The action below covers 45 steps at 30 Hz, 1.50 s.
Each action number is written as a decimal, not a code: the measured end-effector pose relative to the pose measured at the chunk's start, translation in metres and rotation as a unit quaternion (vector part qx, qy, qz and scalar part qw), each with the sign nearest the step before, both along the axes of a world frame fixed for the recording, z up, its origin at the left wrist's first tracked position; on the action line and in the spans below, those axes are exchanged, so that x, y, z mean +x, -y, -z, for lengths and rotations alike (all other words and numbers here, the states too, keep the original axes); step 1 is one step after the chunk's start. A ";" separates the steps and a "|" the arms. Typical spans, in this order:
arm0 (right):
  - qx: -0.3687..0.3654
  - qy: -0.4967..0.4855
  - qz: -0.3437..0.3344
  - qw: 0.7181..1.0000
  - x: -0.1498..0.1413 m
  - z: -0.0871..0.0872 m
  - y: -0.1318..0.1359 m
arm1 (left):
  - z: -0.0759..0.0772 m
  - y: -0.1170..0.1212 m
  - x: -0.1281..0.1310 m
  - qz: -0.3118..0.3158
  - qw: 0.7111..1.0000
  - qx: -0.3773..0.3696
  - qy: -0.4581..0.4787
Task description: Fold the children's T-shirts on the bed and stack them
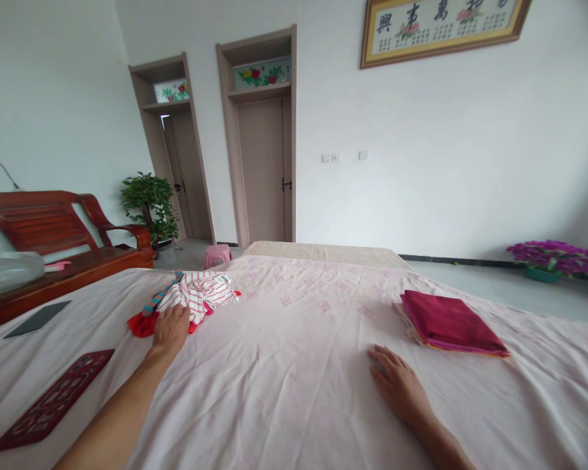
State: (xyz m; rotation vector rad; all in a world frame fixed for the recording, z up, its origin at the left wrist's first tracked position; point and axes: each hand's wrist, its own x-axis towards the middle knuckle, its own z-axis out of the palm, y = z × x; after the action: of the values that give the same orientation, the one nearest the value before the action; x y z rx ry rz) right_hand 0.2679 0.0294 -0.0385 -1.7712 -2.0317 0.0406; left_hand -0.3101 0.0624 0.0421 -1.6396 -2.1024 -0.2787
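Observation:
A crumpled heap of cloths [196, 297], red-and-white striped on top with red cloth beneath, lies on the pale pink sheet [294, 365]. My left hand [170, 328] reaches out and rests on the heap's near edge, its fingers curled onto the cloth. My right hand [396, 385] lies flat on the sheet with fingers stretched out, holding nothing. Just beyond and right of it sits a neat stack of folded cloths [448, 323], dark red on top.
A dark red patterned flat object [53, 399] and a dark flat rectangle [38, 319] lie on the sheet at left. A wooden bench [53, 241] with a plastic bag stands at far left. A pink stool [218, 254], potted plant [149, 205], two doors and purple flowers [558, 256] are beyond.

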 end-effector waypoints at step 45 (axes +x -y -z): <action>0.031 -0.097 -0.143 0.984 -0.038 -0.048 0.026 | 0.012 0.046 0.192 0.322 0.861 0.268 0.289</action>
State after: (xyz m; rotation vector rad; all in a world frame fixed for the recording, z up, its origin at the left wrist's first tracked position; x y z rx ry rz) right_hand 0.2298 0.0038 0.0095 -1.3689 -2.1015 0.2267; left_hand -0.1179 0.0165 0.0304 -1.9716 -1.4894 -1.5845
